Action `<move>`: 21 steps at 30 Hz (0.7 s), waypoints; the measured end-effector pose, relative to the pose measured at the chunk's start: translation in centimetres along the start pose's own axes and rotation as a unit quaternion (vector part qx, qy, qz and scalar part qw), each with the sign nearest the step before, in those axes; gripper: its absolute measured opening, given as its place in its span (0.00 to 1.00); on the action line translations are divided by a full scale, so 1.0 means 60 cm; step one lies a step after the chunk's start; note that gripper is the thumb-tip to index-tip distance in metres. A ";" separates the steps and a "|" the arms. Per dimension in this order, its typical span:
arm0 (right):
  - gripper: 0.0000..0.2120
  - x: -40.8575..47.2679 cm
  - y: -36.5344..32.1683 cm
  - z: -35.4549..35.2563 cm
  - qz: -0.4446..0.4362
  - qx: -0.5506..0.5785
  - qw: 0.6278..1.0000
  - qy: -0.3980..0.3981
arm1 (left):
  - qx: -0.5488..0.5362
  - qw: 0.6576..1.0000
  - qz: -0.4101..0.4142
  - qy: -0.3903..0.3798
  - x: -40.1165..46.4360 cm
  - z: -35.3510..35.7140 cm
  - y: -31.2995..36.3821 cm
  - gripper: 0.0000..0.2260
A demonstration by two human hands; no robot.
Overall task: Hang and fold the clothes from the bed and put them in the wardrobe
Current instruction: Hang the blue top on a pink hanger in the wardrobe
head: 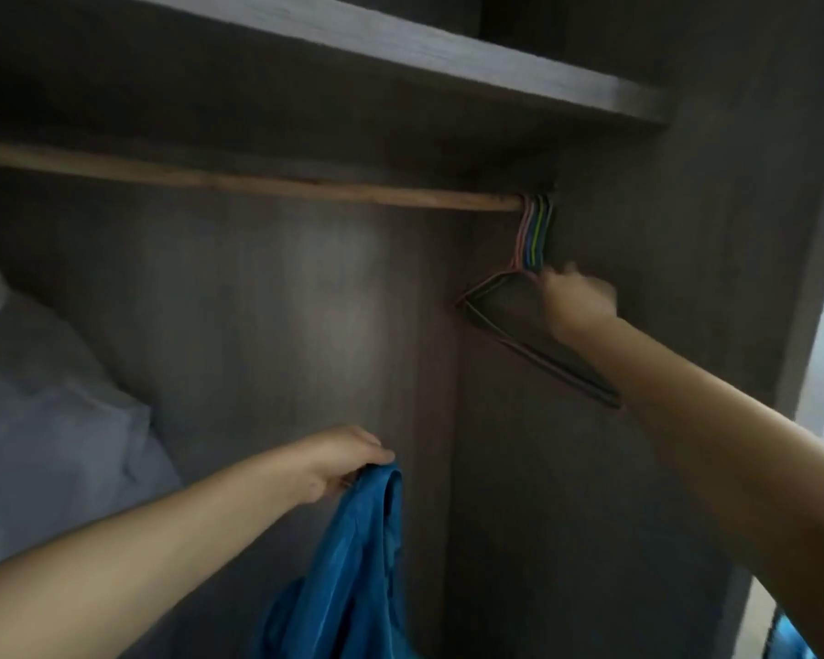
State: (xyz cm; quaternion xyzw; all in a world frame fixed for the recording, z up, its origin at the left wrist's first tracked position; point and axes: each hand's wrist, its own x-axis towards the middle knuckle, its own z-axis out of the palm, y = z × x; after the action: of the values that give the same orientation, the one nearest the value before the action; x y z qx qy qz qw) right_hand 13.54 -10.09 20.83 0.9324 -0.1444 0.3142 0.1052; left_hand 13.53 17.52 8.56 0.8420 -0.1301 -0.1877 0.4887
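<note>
Hangers [533, 240] bunched at rail [258, 183] end (rt).

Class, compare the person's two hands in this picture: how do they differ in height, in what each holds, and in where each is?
The right hand is raised high at the rail's right end, on the bunched hangers; the left hand is lower, near the middle. The right hand grasps at thin hangers; the left hand grips a hanging blue garment. Both reach into the wardrobe.
</note>
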 end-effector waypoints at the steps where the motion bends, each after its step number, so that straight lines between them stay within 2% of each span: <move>1: 0.17 0.012 0.001 0.007 0.002 -0.009 1.000 -0.010 | -0.032 0.999 0.004 0.009 0.006 -0.010 0.002 0.10; 6: 0.12 0.037 0.003 0.023 -0.010 0.042 0.999 0.023 | -0.168 0.984 0.016 0.059 0.040 -0.040 0.018 0.09; 9: 0.10 0.022 -0.008 0.023 -0.004 0.149 0.985 0.083 | -0.207 0.976 0.004 0.068 0.053 -0.040 0.024 0.09; 11: 0.09 -0.013 -0.020 0.041 0.015 0.259 0.957 0.131 | -0.257 0.965 -0.018 0.056 0.054 -0.040 0.021 0.08; 13: 0.07 -0.071 -0.037 0.075 0.023 0.404 0.899 0.167 | -0.302 0.952 -0.033 0.040 0.046 -0.043 0.014 0.09; 15: 0.04 -0.129 -0.058 0.111 0.042 0.550 0.823 0.136 | -0.323 0.945 -0.041 0.034 0.036 -0.049 0.002 0.09; 16: 0.03 -0.150 -0.069 0.121 0.065 0.630 0.767 0.100 | -0.324 0.945 -0.046 0.025 0.030 -0.052 -0.006 0.09; 18: 0.06 -0.176 -0.083 0.122 0.127 0.764 0.632 0.021 | -0.316 0.947 -0.057 -0.006 0.021 -0.053 -0.022 0.08; 19: 0.09 -0.185 -0.087 0.114 0.148 0.795 0.589 -0.005 | -0.314 0.947 -0.059 -0.015 0.018 -0.054 -0.029 0.07; 21: 0.14 -0.207 -0.091 0.086 0.158 0.819 0.552 -0.011 | -0.323 0.944 -0.059 -0.021 0.016 -0.057 -0.042 0.05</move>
State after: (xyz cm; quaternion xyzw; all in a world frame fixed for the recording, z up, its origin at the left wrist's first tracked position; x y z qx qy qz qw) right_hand 8.81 -3.94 8.56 0.5817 0.0294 0.2983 -0.7562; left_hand 15.97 21.02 7.75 0.6411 -0.0230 -0.2653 0.7198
